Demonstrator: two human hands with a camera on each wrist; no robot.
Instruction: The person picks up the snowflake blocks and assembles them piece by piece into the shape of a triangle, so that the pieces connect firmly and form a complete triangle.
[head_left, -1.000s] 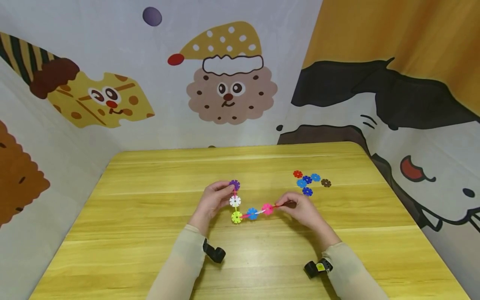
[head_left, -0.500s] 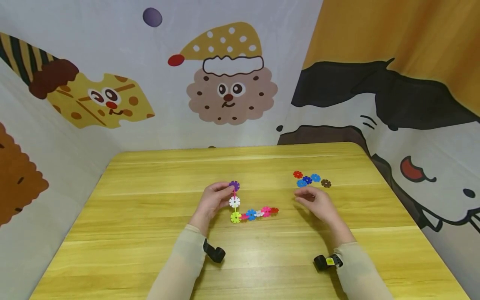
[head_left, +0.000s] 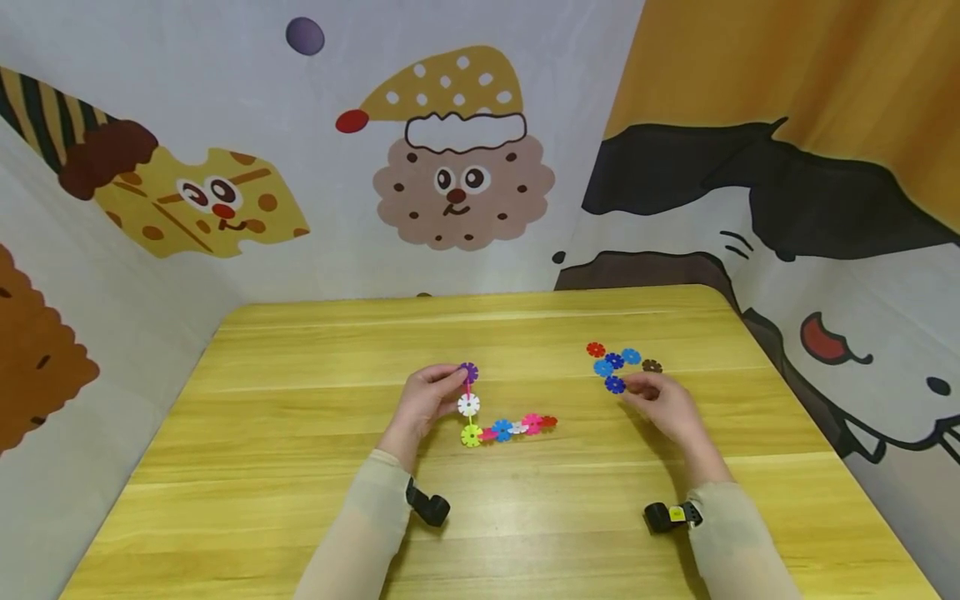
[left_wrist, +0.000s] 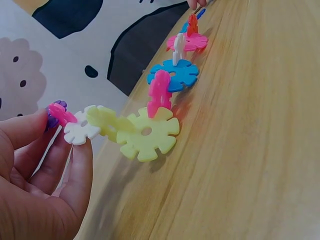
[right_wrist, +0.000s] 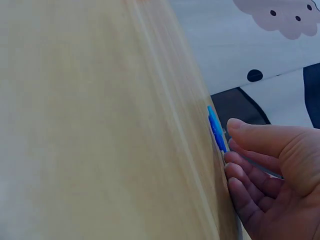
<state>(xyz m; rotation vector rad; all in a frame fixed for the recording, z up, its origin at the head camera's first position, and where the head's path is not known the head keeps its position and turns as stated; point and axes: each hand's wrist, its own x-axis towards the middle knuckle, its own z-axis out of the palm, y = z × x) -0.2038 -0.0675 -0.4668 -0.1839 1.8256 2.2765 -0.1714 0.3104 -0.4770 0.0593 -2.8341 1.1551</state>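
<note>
My left hand (head_left: 423, 408) pinches the purple snowflake disc (head_left: 469, 372) at the upper end of a linked chain of notched plastic discs. Below it follow a white disc (head_left: 468, 405) and a yellow-green disc (left_wrist: 150, 134). From there the chain bends right through a light blue disc (left_wrist: 175, 75), a pink disc (left_wrist: 187, 42) and a red disc (head_left: 550, 422), with smaller-looking edge-on discs between. Over the loose pieces, my right hand (head_left: 663, 404) has its fingertips beside a dark blue disc (head_left: 615, 384); in the right wrist view its thumb and fingers stand apart.
Loose discs lie on the wooden table (head_left: 337, 350) at the right: a red one (head_left: 596, 350), a light blue one (head_left: 632, 356) and a brown one (head_left: 652, 365), among others. A cartoon-printed curtain (head_left: 300, 150) hangs behind the table.
My right hand has let go of the red disc at the chain's end and moved right to the loose discs. The chain's right part has dropped lower; my left hand keeps its pinch.
</note>
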